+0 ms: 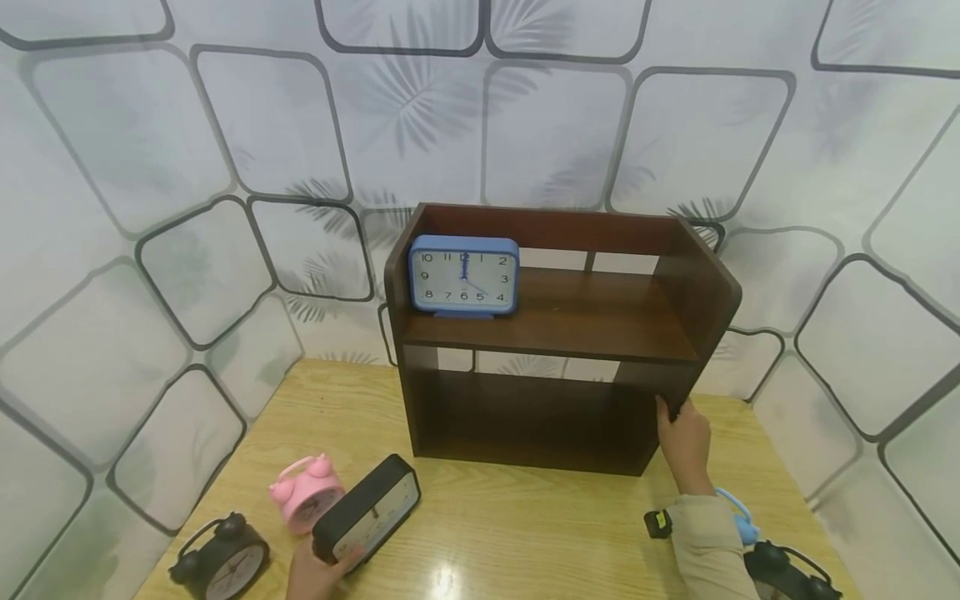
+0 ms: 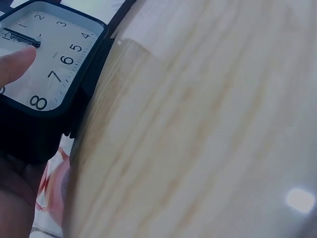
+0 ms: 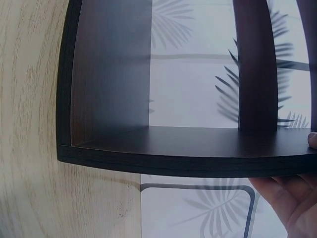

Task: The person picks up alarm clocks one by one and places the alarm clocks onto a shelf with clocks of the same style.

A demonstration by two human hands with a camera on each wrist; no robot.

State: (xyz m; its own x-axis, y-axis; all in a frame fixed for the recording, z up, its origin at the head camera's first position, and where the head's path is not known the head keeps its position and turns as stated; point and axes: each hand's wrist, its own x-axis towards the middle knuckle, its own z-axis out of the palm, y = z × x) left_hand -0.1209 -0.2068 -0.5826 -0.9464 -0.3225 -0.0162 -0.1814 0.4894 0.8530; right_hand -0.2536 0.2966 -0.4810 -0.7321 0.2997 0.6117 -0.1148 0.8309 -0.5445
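My left hand [image 1: 311,575] holds a black rectangular desk clock [image 1: 375,512] at its near end, tilted over the table left of the shelf. The left wrist view shows the thumb [image 2: 17,65] lying across the white clock face [image 2: 54,69]. My right hand [image 1: 686,442] grips the right side panel of a dark brown two-tier shelf [image 1: 600,312] at its lower part. In the right wrist view the fingers [image 3: 282,196] are on the panel's outer side and the thumb tip shows at the inner side. A blue rectangular clock [image 1: 465,275] stands upright on the upper tier, at its left end.
A pink twin-bell alarm clock [image 1: 311,496] and a black twin-bell alarm clock [image 1: 225,558] stand at the left of the wooden table [image 1: 510,533]. At the right, a light blue clock [image 1: 746,527] and another black alarm clock [image 1: 787,571] are partly hidden by my sleeve. Patterned walls [image 1: 555,133] enclose the table.
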